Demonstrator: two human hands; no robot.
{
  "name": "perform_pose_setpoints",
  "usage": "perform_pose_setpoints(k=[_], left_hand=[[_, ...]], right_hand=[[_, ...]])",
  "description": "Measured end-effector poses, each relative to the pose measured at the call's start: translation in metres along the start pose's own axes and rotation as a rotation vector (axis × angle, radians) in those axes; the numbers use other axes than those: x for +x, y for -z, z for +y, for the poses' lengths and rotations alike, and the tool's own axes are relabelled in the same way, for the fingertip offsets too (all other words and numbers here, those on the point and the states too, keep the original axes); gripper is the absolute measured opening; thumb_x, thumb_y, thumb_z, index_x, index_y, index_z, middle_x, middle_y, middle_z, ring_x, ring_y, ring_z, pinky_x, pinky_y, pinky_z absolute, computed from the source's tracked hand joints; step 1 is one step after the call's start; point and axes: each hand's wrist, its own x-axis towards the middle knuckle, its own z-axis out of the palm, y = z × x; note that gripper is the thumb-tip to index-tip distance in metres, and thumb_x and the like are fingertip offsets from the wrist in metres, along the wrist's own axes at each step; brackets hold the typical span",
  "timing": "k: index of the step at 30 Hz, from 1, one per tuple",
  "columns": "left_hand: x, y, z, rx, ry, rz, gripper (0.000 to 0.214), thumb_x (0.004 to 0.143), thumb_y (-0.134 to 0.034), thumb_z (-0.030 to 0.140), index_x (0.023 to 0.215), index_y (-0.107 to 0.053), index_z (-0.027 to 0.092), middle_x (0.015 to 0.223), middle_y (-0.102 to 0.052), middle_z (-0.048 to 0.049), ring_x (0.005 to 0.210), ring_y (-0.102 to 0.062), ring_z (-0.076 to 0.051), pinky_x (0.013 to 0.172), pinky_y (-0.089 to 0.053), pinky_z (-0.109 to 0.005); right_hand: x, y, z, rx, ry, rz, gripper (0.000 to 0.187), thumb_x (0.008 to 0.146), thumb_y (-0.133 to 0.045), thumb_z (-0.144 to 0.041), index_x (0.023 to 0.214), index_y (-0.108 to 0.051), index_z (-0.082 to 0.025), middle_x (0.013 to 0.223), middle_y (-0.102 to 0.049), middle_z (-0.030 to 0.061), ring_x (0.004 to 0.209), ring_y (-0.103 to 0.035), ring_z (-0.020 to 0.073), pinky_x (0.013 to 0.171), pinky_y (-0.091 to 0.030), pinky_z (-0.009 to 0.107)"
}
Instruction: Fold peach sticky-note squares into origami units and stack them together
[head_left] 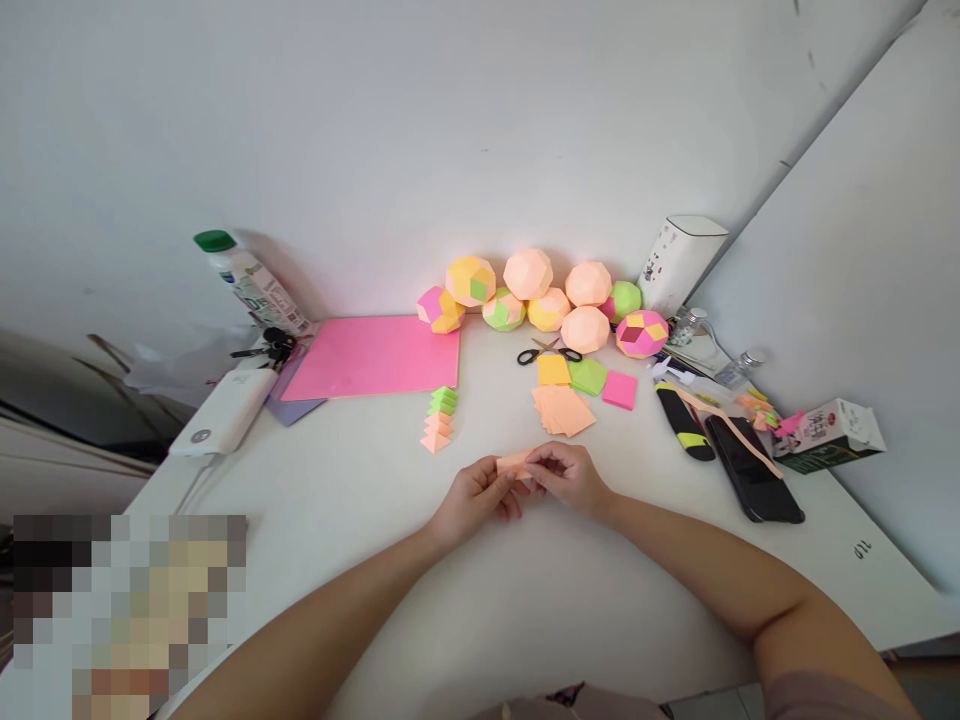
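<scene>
My left hand (474, 496) and my right hand (564, 475) meet over the middle of the white table (360, 500). Both pinch a small folded piece of peach paper (514, 462) between their fingertips. Just beyond them lies a fanned pile of peach paper squares (562, 408). To the left of that stands a small row of folded peach and green paper units (439, 418).
Several paper polyhedra (529, 274) line the back wall. Scissors (547, 353), yellow (553, 370), green (589, 376) and pink (620, 389) note pads lie before them. A pink sheet (375, 355), power bank (225, 410) and bottle (247, 280) sit left; phone (752, 466), marker (684, 421) and carton (829, 433) right.
</scene>
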Motion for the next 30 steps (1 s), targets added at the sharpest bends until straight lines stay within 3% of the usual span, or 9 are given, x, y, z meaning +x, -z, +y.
perform_pose_setpoints(k=[9,17,30], left_hand=[[-0.0013,-0.0015,0.0016,0.002,-0.01,0.002,0.036,0.081,-0.055,0.051,0.083,-0.052,0.015,0.079,-0.069,-0.0059,0.053,-0.064,-0.013,0.05,-0.049,-0.026],[-0.0012,-0.0013,0.0004,0.024,-0.014,-0.002,0.035,0.083,-0.053,0.05,0.082,-0.051,0.015,0.078,-0.068,-0.0055,0.054,-0.063,-0.013,0.05,-0.049,-0.025],[-0.001,-0.0017,0.0012,0.036,0.0,-0.007,0.035,0.083,-0.053,0.049,0.081,-0.051,0.015,0.076,-0.068,-0.0059,0.053,-0.063,-0.013,0.05,-0.048,-0.025]], right_hand=[[0.0002,0.0004,0.0051,0.0,-0.041,-0.025,0.014,0.079,-0.063,-0.028,0.085,-0.056,-0.017,0.069,-0.06,0.0001,0.06,-0.061,0.0126,0.053,-0.05,0.024],[0.0008,-0.0001,-0.0027,0.01,-0.044,-0.047,0.014,0.079,-0.063,-0.028,0.073,-0.055,-0.017,0.065,-0.06,-0.0005,0.059,-0.06,0.0121,0.053,-0.049,0.024],[0.0003,-0.0009,-0.0017,-0.022,-0.002,-0.017,0.013,0.079,-0.062,-0.028,0.074,-0.057,-0.017,0.066,-0.06,-0.0001,0.058,-0.061,0.0124,0.054,-0.051,0.025]])
